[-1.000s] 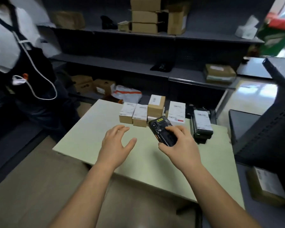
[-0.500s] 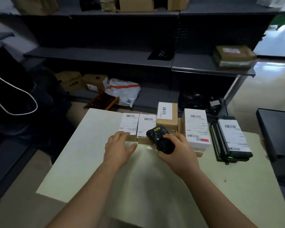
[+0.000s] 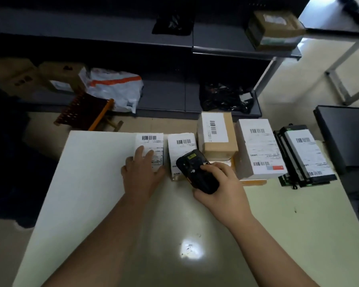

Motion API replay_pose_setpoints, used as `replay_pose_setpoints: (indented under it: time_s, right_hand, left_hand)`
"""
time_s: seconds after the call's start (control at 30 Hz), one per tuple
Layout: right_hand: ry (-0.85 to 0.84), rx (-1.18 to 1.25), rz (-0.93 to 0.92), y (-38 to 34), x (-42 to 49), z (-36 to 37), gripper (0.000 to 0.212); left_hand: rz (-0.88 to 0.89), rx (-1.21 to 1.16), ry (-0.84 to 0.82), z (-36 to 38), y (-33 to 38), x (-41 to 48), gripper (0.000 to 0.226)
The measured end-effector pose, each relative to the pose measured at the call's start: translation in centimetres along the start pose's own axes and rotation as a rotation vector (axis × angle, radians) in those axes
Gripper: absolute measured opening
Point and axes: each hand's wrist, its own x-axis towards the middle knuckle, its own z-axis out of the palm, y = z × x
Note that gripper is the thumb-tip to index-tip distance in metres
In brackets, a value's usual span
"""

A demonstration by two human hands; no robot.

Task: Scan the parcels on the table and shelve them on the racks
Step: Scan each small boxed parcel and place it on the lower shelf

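Several labelled parcels line the far edge of the pale table (image 3: 95, 183). My left hand (image 3: 141, 172) lies on the leftmost small white-labelled parcel (image 3: 151, 141), fingers spread over its label. My right hand (image 3: 220, 189) grips a black handheld scanner (image 3: 197, 172), held just above the second small parcel (image 3: 181, 146). To the right stand a taller brown box (image 3: 218, 135), a large white-labelled box (image 3: 259, 148) and a flat black parcel (image 3: 305, 154).
Dark racks (image 3: 226, 48) run behind the table, holding a brown box (image 3: 276, 30), black bags (image 3: 226, 98) and a white plastic mailer (image 3: 114, 85). Cardboard boxes (image 3: 56, 77) and a wooden stool (image 3: 85, 110) sit at the left. A dark cabinet (image 3: 346, 133) flanks the right.
My view has tilted down and moved closer to the table. My left hand has slid forward onto the leftmost parcel. The scanner hand stayed over the second parcel.
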Motion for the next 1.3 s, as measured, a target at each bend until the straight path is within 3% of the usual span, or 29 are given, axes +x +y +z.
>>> replay_pose_setpoints:
  time_s: [0.3,0.5,0.83,1.0,1.3]
  right_hand:
    - [0.009,-0.015,0.034,-2.9,0.2,-0.2,0.061]
    - [0.070,0.017,-0.015,-5.8,0.3,-4.5,0.062]
    - [0.192,-0.002,-0.221,-13.7,0.1,-18.7,0.059]
    - [0.229,0.011,-0.293,-15.1,-0.7,-22.7,0.061]
    - [0.179,0.004,-0.370,-16.1,-2.7,-24.6,0.058]
  left_hand:
    - [-0.018,-0.117,-0.027,-1.2,-0.8,0.2,0.068]
    - [0.065,-0.187,0.231,-7.8,1.5,-1.3,0.069]
    - [0.269,-0.254,0.609,-23.1,11.7,-4.1,0.059]
    - [0.335,-0.224,0.745,-24.9,14.2,-5.7,0.058]
    - [0.297,-0.111,0.800,-24.2,13.5,-6.6,0.060]
